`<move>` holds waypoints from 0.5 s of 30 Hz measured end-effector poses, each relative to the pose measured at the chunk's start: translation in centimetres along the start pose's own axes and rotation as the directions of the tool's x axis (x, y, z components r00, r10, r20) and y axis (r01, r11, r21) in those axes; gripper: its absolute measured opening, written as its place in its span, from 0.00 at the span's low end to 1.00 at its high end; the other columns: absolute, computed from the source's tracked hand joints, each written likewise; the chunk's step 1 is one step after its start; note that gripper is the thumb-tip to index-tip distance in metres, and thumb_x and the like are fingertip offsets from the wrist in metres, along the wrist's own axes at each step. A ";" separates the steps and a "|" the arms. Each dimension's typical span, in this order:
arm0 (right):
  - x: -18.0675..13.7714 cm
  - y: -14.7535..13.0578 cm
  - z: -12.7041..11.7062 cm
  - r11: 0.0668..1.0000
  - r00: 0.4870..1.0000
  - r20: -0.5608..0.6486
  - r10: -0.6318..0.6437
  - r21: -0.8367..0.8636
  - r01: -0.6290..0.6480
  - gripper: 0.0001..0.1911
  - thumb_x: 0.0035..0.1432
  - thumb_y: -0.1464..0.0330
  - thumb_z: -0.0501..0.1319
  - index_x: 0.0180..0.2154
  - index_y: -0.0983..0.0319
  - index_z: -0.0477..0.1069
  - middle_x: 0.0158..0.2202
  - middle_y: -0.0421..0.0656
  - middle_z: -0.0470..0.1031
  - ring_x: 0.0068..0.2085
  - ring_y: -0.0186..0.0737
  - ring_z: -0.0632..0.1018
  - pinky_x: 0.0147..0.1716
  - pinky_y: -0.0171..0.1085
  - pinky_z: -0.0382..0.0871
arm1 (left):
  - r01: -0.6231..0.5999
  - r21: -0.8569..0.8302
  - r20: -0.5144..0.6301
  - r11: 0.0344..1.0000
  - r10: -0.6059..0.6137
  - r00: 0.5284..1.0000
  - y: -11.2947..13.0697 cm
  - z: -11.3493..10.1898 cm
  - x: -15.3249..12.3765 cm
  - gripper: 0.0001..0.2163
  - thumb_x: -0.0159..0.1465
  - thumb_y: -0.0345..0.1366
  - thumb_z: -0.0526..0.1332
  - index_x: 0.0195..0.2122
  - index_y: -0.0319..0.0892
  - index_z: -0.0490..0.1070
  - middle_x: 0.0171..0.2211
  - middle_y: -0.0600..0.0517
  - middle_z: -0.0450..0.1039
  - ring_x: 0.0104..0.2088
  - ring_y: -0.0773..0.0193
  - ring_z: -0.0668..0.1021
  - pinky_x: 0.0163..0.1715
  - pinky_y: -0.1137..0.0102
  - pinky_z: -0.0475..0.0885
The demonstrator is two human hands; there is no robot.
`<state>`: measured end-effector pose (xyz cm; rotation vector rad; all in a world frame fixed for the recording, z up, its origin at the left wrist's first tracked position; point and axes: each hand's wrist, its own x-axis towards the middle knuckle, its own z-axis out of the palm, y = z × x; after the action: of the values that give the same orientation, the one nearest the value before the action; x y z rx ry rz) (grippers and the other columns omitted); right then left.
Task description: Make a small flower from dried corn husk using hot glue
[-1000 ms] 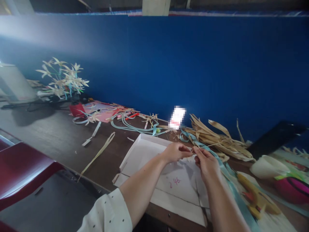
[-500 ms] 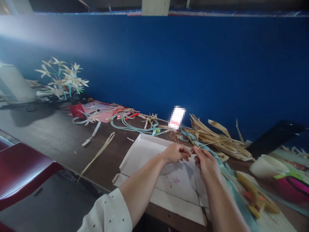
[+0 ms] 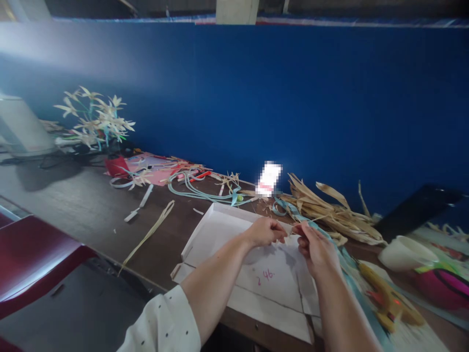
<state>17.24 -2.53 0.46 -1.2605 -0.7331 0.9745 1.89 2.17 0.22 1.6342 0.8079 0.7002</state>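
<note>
My left hand [image 3: 264, 231] and my right hand [image 3: 317, 248] meet above a flattened white cardboard box [image 3: 227, 239] on the dark wooden table. Both hands are closed in a pinch on a thin pale dried leaf strip [image 3: 289, 238] stretched between the fingertips. A light blue ribbon [image 3: 340, 254] runs past the right hand along the table. A pile of dried tan leaves [image 3: 330, 208] lies just behind the hands.
A blue partition wall [image 3: 293, 98] stands behind the table. Straw flowers [image 3: 97, 120] stand far left, with blue cords [image 3: 194, 188] and scraps near them. A yellow glue gun [image 3: 388, 296], a white bowl [image 3: 403, 252] and a pink bowl [image 3: 445, 286] lie at the right.
The hands have shifted slightly; the right hand has turned and drawn closer to the left, with the strip bunched between the fingertips.
</note>
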 end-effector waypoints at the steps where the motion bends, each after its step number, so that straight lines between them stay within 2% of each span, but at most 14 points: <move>1: -0.1 -0.1 0.0 1.000 1.000 0.010 0.010 -0.003 -0.010 0.19 0.41 0.55 0.69 0.32 0.62 0.76 0.29 0.43 0.75 0.18 0.28 0.63 0.11 0.29 0.49 | -0.001 -0.001 -0.025 1.000 0.001 1.000 0.0 0.0 0.0 0.11 0.56 0.38 0.60 0.33 0.36 0.76 0.27 0.51 0.75 0.20 0.74 0.66 0.20 0.76 0.61; 3: -0.2 -0.1 0.0 1.000 0.999 0.048 0.020 -0.025 -0.019 0.20 0.41 0.55 0.69 0.34 0.61 0.76 0.29 0.43 0.75 0.18 0.28 0.63 0.12 0.29 0.50 | -0.004 -0.015 -0.067 1.000 0.003 0.998 0.0 0.0 0.1 0.11 0.56 0.38 0.60 0.33 0.36 0.76 0.27 0.51 0.75 0.20 0.73 0.66 0.20 0.76 0.62; 8: -0.2 0.7 0.2 0.979 0.983 0.181 0.008 -0.200 0.029 0.21 0.37 0.58 0.72 0.34 0.62 0.76 0.18 0.36 0.64 0.19 0.27 0.61 0.15 0.27 0.51 | -0.004 -0.024 -0.088 1.000 0.002 0.996 0.5 -0.1 -0.3 0.14 0.55 0.43 0.61 0.34 0.36 0.75 0.27 0.51 0.75 0.20 0.74 0.66 0.21 0.76 0.62; 15: 0.1 1.1 0.1 0.973 0.990 0.140 -0.022 -0.226 0.053 0.21 0.41 0.56 0.70 0.35 0.63 0.77 0.17 0.36 0.63 0.18 0.28 0.59 0.16 0.29 0.49 | -0.018 -0.055 -0.047 0.998 0.015 0.999 0.2 0.0 -0.1 0.13 0.55 0.42 0.61 0.33 0.36 0.75 0.27 0.51 0.74 0.20 0.74 0.65 0.20 0.76 0.60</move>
<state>17.00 -2.36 -0.64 -1.3827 -0.9962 0.9727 1.81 2.06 0.43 1.5815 0.8027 0.7682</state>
